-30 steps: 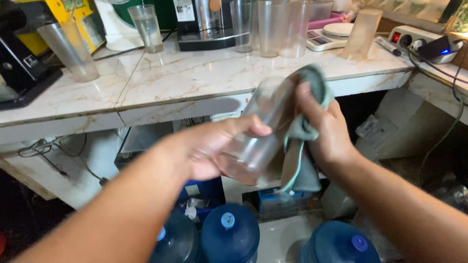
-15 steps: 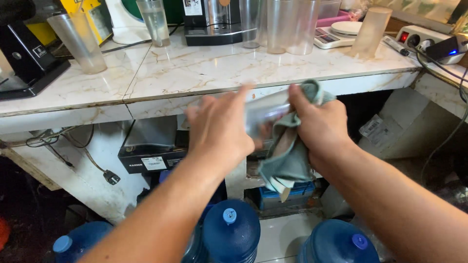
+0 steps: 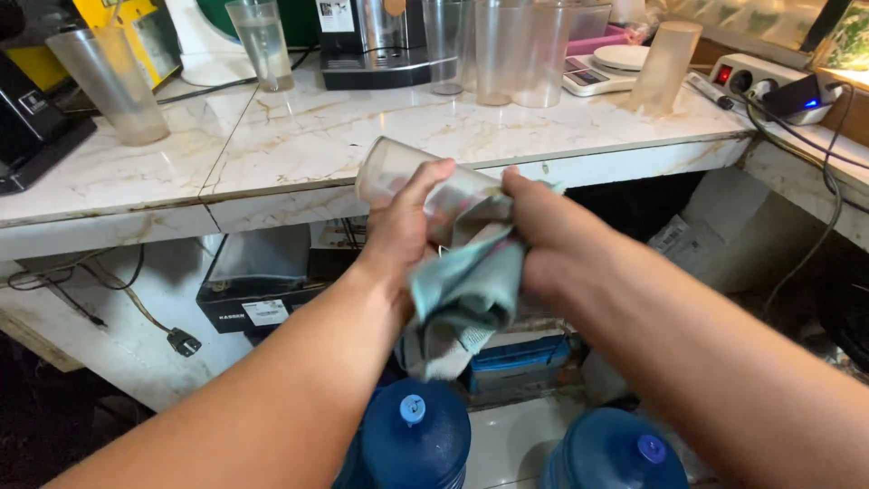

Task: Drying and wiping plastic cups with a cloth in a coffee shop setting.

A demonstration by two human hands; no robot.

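Left hand (image 3: 403,235) grips a clear plastic cup (image 3: 398,177), fingers wrapped round its body, thumb pressed along the side. The cup lies tilted, its open rim pointing up and left, held in the air in front of the marble counter (image 3: 308,136), just below the counter's edge. Right hand (image 3: 552,240) is clamped on a pale green cloth (image 3: 466,290), fingers closed over it, pushing the cloth against the cup's other end. The cloth bunches between both hands and hangs down loose below them.

Up on the counter: a frosted cup (image 3: 109,81) at the left, a glass of water (image 3: 261,41) behind it, a row of clear cups (image 3: 516,50) in the middle, one frosted cup upside down (image 3: 665,63) to the right. A coffee machine (image 3: 376,41) stands at the back, a small scale (image 3: 602,68) just beside the clear cups, a power strip (image 3: 769,81) at the far right.

Under the counter, a black box (image 3: 258,290) sits on a shelf, a plug (image 3: 184,342) dangles on its cord. Two blue water jugs (image 3: 416,444) stand on the floor, right under the hands.
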